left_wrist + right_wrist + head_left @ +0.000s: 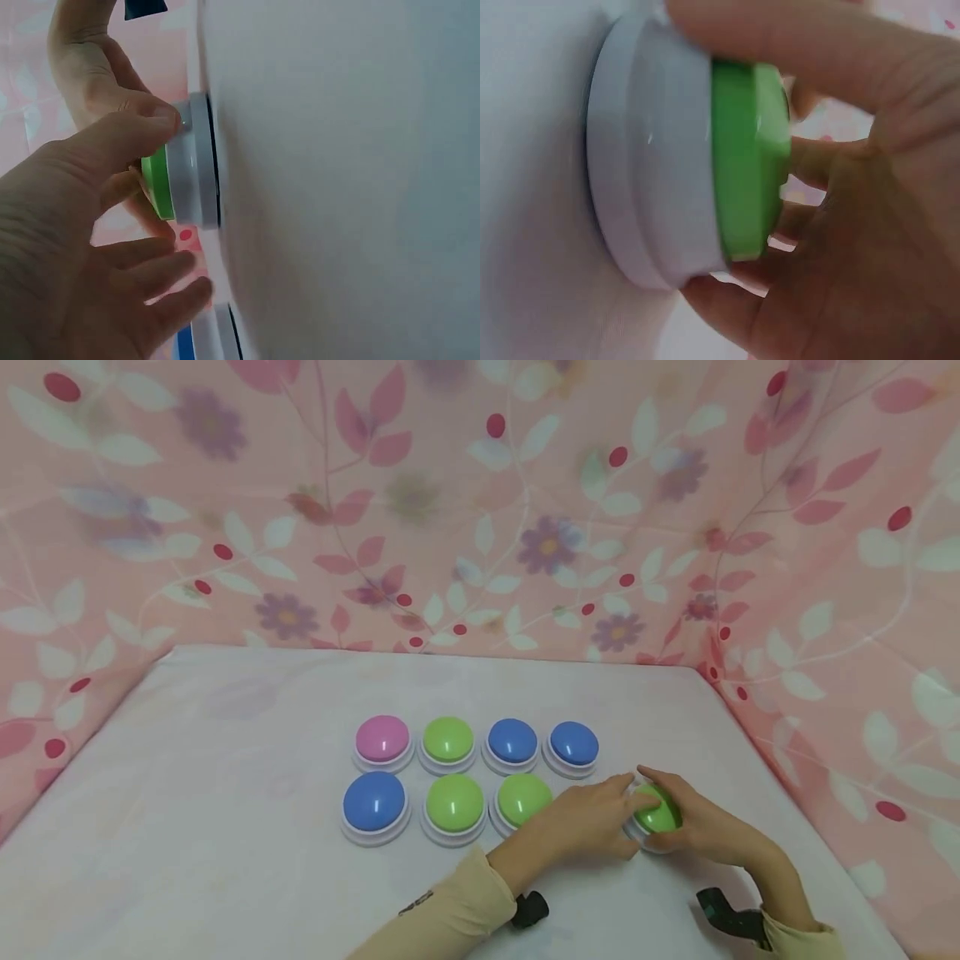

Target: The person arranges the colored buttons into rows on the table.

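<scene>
A green dome push button with a white round base [660,814] sits at the right end of the front row, between my hands. My right hand [708,827] grips it from the right, thumb and fingers spread round the white base [675,157]. From the left, my left hand [588,818] holds the same button; its thumb presses the base [193,165] in the left wrist view, while an index finger reaches over the green dome [156,184]. Its other fingers are spread apart below. Left of that hand, another green button [525,797] is partly hidden by it.
Behind stand a pink button [382,739], a green one [447,741] and two blue ones [512,741] [574,743]. A blue button [374,802] and a green one [454,803] are in front. White cloth [225,827] covers the table; floral curtains [480,510] enclose it.
</scene>
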The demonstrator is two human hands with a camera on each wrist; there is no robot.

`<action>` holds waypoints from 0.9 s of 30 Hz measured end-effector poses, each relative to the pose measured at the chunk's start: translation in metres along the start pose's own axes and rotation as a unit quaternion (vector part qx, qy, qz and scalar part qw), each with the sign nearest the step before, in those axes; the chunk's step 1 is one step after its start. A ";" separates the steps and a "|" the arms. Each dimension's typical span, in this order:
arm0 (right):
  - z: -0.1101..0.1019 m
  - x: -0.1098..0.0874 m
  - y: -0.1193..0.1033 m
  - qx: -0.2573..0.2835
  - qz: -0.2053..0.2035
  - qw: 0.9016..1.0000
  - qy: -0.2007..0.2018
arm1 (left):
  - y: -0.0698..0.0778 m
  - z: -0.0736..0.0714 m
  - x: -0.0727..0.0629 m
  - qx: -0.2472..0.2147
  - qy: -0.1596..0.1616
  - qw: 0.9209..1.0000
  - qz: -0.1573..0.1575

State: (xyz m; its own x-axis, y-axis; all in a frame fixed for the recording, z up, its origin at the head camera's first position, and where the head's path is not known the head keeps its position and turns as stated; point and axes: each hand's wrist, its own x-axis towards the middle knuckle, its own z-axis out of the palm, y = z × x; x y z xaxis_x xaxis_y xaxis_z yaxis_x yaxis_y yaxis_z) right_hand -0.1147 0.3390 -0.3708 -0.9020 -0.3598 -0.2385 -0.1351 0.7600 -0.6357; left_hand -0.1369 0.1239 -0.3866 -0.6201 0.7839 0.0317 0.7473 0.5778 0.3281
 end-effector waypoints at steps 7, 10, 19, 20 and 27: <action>0.002 0.003 -0.006 -0.037 0.019 0.999 -0.003 | -0.001 0.003 -0.002 -0.010 -0.034 0.999 -0.006; 0.002 0.003 -0.006 -0.036 0.028 0.999 -0.004 | -0.001 0.003 -0.002 -0.011 -0.040 0.999 -0.007; 0.003 0.001 -0.003 -0.030 0.032 0.999 0.001 | 0.000 0.001 -0.003 -0.022 -0.049 0.998 -0.013; 0.003 0.001 -0.003 -0.029 0.032 0.999 0.001 | 0.000 0.001 -0.003 -0.021 -0.049 0.999 -0.013; 0.003 0.002 -0.004 -0.036 0.037 0.999 0.007 | 0.000 0.002 -0.002 -0.017 -0.048 0.999 -0.012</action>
State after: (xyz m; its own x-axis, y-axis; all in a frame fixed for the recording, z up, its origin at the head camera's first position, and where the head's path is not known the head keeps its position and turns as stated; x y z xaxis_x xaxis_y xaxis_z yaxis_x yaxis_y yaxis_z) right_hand -0.1146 0.3340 -0.3707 -0.9164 -0.2931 -0.2725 -0.0956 0.8214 -0.5623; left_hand -0.1353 0.1223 -0.3888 -0.6105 0.7893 -0.0656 0.7232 0.5893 0.3602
